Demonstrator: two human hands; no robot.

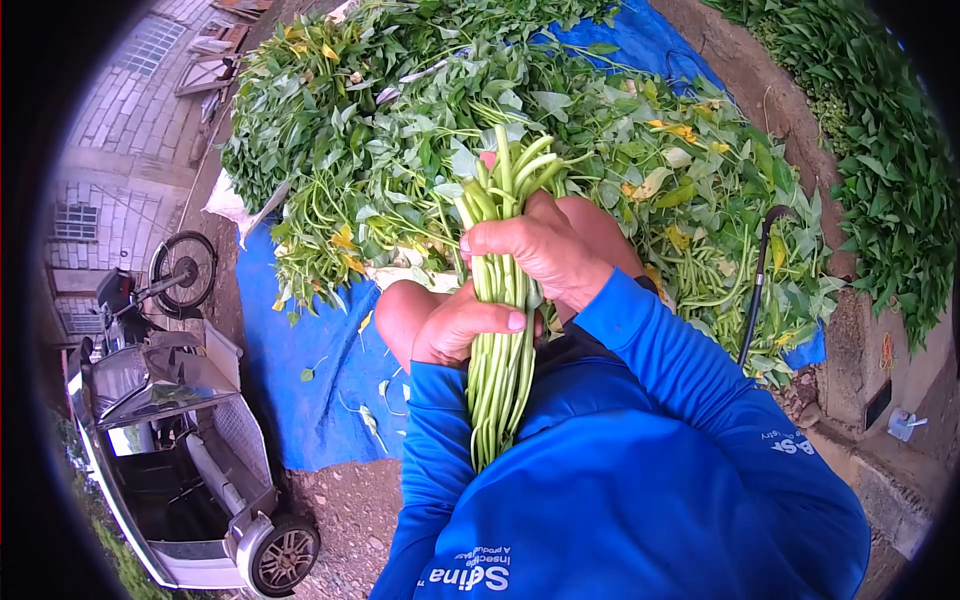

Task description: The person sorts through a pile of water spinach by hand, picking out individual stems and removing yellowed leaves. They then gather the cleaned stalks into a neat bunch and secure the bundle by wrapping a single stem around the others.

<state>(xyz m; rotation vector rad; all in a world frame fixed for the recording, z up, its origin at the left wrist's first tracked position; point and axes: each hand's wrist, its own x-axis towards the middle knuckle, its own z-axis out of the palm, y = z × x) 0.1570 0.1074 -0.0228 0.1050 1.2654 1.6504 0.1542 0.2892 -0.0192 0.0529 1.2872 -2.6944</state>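
A thick bundle of long green stems (500, 375), which look like water spinach, stands upright in front of my chest. My left hand (470, 322) is wrapped round its middle, with the thumb lying across the stems. Higher up, my right hand (540, 245) grips the same bundle near its thick ends. Those ends fan out above the right hand. Just beyond both hands lies a big heap of leafy greens (400, 150), with some yellow leaves in it. Parts of the fingers are hidden behind the stems.
A blue tarp (310, 400) lies under the heap. To the right, a dark curved tool (757, 285) rests on loose stems (700, 270). More greens (880, 170) are piled beyond a concrete edge. A motorcycle (150, 290) and a sidecar (190, 470) stand at left.
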